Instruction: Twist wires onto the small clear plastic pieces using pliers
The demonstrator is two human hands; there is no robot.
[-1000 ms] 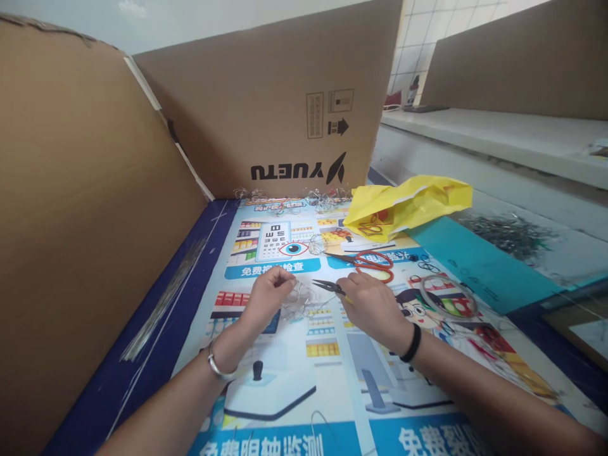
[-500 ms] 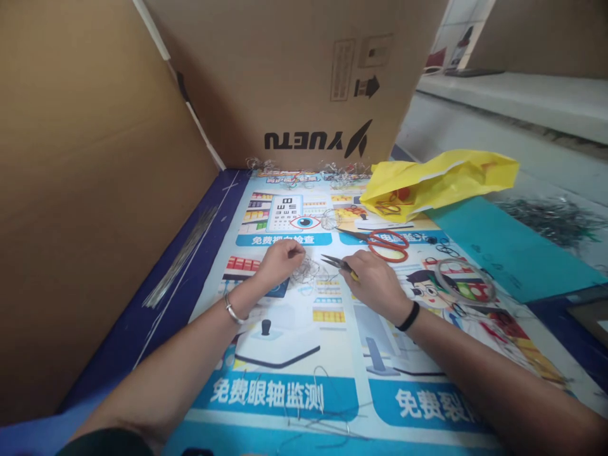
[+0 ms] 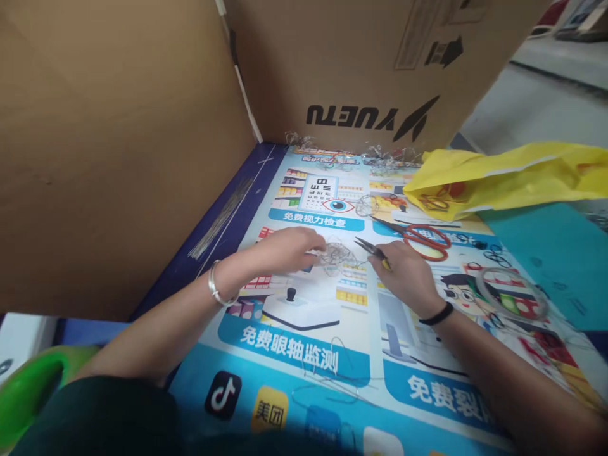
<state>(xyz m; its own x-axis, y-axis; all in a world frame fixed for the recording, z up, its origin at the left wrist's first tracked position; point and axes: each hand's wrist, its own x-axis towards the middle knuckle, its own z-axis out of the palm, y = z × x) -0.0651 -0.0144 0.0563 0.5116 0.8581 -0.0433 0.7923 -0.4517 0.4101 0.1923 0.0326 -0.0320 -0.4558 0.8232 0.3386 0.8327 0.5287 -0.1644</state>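
Note:
My left hand [image 3: 289,249], with a silver bangle at the wrist, has its fingers curled at the left edge of a loose tangle of thin wire [image 3: 336,254]. Its thumb and fingertips pinch that edge. Needle-nose pliers [image 3: 373,250] with a yellow grip are held in my right hand [image 3: 403,272], which wears a black wristband. Their dark jaws point up and left, just right of the tangle, and look slightly parted. Beyond the pliers lie scissors [image 3: 427,242] with orange-red handles, blades pointing left.
Tall cardboard panels [image 3: 351,69] stand at the left and back. A bundle of straight wires [image 3: 223,218] lies at the left. To the right are a yellow bag [image 3: 513,174], a teal sheet [image 3: 541,253] and a wire coil [image 3: 541,297]. Loose bent wires [image 3: 332,380] lie in front.
The view has swung left and down, bringing a green rounded object into the lower left. My left fingers are now at the tangle's edge. The pliers remain in my right hand.

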